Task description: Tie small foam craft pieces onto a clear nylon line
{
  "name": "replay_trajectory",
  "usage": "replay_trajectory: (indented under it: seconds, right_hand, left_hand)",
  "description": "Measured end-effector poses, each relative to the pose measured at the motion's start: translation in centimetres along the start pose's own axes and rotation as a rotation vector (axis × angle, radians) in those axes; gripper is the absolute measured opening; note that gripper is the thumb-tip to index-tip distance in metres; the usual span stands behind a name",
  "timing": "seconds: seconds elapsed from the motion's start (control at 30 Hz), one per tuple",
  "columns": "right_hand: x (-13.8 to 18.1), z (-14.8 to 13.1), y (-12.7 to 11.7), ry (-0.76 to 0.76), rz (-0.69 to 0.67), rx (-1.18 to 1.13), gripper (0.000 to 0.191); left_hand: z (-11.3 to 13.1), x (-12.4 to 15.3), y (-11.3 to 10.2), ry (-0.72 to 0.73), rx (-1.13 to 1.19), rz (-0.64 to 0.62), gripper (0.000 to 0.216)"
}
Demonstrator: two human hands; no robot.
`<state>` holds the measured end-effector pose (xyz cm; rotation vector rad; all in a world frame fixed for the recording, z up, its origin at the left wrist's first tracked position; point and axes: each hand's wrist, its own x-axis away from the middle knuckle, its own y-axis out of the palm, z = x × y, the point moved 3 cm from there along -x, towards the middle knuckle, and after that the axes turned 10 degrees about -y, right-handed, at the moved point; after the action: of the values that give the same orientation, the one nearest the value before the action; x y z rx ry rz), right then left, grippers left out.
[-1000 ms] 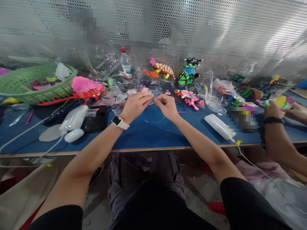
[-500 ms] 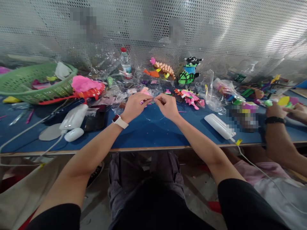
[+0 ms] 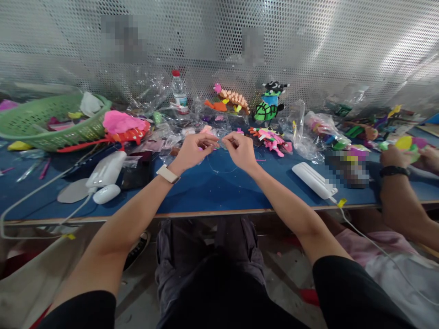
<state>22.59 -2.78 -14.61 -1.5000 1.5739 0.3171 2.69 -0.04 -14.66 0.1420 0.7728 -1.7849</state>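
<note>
My left hand (image 3: 194,150) and my right hand (image 3: 240,148) are close together over the blue table, fingertips bent toward each other in a pinch. A fine clear thread (image 3: 219,172) curves in a loop below and between them, and its ends run up to the fingers. The tiny part at the fingertips is too small to make out. Just beyond my left fingers lies a pale pink piece (image 3: 206,130) among clear wrappers. To the right of my right hand is a pink and green clay figure (image 3: 272,139).
A green basket (image 3: 51,137) and a pink-and-red clay figure (image 3: 125,128) stand left. A water bottle (image 3: 179,93) and clay animals (image 3: 235,98) line the back. White devices (image 3: 313,180) with cables flank me. At the right a co-worker's hands (image 3: 398,157) hold colourful pieces.
My left hand has turned at the wrist, so the watch face no longer shows, and its thumb sits lower. The right hand has barely moved. The thread loop shows more clearly.
</note>
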Motion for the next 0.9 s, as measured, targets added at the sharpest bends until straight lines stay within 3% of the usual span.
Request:
replay_trajectory:
  seconds: [0.2,0.43,0.53,0.73,0.9]
  right_hand:
    - [0.2,0.0,0.6,0.025,-0.008,0.002,0.018]
    - [0.3,0.1,0.7,0.021,-0.025,-0.006,0.018]
    - [0.3,0.2,0.6,0.017,-0.03,0.003,0.019]
    - [0.1,0.1,0.3,0.01,-0.027,0.053,0.018]
    - [0.3,0.3,0.7,0.017,-0.049,0.042,0.018]
  left_hand:
    - [-0.2,0.7,0.2,0.17,-0.349,0.179,0.015]
    - [-1.0,0.7,0.2,0.354,-0.608,0.129,0.011]
    - [-0.9,0.6,0.2,0.383,-0.616,0.106,0.018]
    - [0.0,0.9,0.4,0.375,-0.533,0.182,0.018]
    - [0.5,0.8,0.0,0.186,-0.251,0.222,0.023]
